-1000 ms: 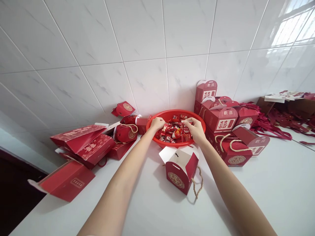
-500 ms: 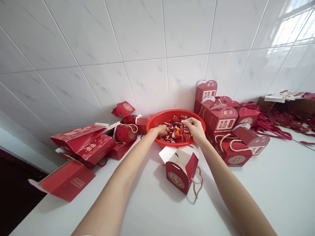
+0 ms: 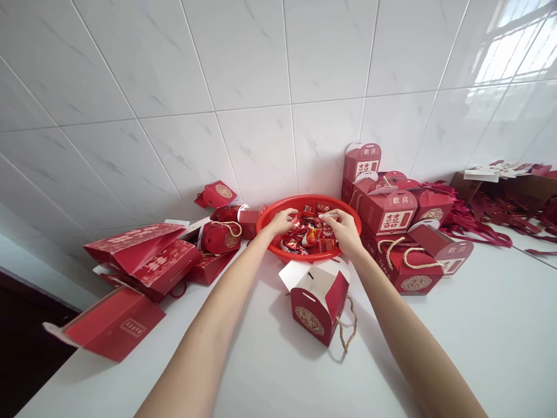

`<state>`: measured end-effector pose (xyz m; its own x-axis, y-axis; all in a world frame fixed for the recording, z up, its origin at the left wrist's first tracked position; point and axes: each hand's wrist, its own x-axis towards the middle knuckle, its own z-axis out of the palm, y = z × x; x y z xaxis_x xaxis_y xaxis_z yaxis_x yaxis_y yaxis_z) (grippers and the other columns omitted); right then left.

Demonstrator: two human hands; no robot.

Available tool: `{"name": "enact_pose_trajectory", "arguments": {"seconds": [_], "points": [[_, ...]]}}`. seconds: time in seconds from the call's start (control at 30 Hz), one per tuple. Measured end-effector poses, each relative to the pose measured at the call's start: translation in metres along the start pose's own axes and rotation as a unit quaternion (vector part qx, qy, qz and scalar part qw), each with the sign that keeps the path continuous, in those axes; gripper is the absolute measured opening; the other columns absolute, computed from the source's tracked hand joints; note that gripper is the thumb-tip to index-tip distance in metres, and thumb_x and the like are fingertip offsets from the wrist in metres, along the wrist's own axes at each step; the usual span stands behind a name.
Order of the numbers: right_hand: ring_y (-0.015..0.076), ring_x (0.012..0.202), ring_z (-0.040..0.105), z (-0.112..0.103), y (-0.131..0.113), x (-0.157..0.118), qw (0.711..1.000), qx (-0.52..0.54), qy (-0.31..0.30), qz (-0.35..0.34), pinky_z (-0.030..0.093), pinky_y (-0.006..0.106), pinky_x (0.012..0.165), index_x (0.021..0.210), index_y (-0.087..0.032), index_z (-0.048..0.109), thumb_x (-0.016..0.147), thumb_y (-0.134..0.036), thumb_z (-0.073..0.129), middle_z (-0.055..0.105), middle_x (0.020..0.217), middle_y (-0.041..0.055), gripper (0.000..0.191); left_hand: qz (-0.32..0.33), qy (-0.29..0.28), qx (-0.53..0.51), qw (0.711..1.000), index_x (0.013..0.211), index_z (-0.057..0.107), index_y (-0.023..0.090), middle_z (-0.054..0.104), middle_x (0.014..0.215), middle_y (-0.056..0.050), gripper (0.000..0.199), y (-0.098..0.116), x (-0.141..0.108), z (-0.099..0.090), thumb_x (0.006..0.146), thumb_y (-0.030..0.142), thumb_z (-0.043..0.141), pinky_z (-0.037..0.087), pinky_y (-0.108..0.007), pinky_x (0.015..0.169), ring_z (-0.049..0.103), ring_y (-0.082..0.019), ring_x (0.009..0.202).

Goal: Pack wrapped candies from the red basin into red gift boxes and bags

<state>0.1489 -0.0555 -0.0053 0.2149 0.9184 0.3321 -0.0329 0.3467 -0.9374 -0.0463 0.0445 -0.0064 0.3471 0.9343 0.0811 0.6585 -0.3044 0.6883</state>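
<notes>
Both my hands reach into a red plastic basket by the wall, over a heap of red-wrapped candies. My left hand is at the basket's left side, its fingers closed on a red-wrapped candy. On the right, my right hand pinches a wrapped candy whose pale edge shows at the fingertips. In front of the basket an open red gift box stands upright between my forearms, flaps up, with a rope handle hanging at its right. I see bare white inside it.
Red gift boxes are stacked right of the basket. Dark red ribbons and a brown carton lie farther right. Left of the basket are more red boxes, one near the table's left edge. Behind rises a tiled wall.
My left hand has risen slightly and moved back in the basket, with a candy now showing at its fingers. The right hand has stayed nearly in place. The view has shifted a little.
</notes>
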Motion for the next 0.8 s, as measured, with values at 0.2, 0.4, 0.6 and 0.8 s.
{"name": "enact_pose_trajectory", "arguments": {"seconds": [0.2, 0.4, 0.6, 0.8], "points": [[0.0198, 0.074, 0.069, 0.0, -0.001, -0.001, 1.0, 0.011, 0.003, 0.005, 0.056, 0.033, 0.071, 0.072, -0.021, 0.064, 0.066, -0.044, 0.074, 0.071, 0.081, 0.0033, 0.026, -0.009, 0.019, -0.077, 0.997, 0.14, 0.054, 0.012, 0.072, 0.115, -0.017, 0.073, -0.003, 0.0, 0.002, 0.069, -0.003, 0.065, 0.056, -0.027, 0.07, 0.071, -0.023, 0.094], [0.0201, 0.064, 0.07, 0.001, 0.0, -0.002, 0.991, 0.108, -0.014, 0.072, 0.058, 0.033, 0.06, 0.075, -0.023, 0.06, 0.065, -0.041, 0.079, 0.069, 0.075, 0.0012, 0.027, 0.014, 0.058, -0.119, 0.991, 0.117, 0.069, 0.015, 0.071, 0.124, -0.013, 0.057, -0.004, 0.006, 0.002, 0.064, -0.003, 0.066, 0.056, -0.03, 0.084, 0.068, -0.025, 0.109], [0.0186, 0.057, 0.069, 0.002, -0.004, -0.002, 0.989, 0.12, -0.02, 0.08, 0.058, 0.032, 0.054, 0.075, -0.022, 0.058, 0.068, -0.041, 0.077, 0.07, 0.071, 0.0008, 0.028, 0.02, 0.099, -0.116, 0.988, 0.087, 0.075, 0.016, 0.078, 0.099, -0.006, 0.029, -0.009, 0.009, -0.001, 0.063, 0.003, 0.066, 0.054, -0.031, 0.089, 0.07, -0.023, 0.098], [0.0167, 0.053, 0.066, 0.003, -0.007, -0.004, 0.99, 0.112, -0.01, 0.082, 0.056, 0.031, 0.051, 0.075, -0.022, 0.057, 0.068, -0.038, 0.074, 0.069, 0.069, -0.0001, 0.025, 0.009, 0.106, -0.12, 0.987, 0.085, 0.073, 0.017, 0.076, 0.082, -0.003, 0.022, -0.013, 0.01, -0.001, 0.066, 0.007, 0.071, 0.054, -0.028, 0.076, 0.07, -0.018, 0.078]]}}
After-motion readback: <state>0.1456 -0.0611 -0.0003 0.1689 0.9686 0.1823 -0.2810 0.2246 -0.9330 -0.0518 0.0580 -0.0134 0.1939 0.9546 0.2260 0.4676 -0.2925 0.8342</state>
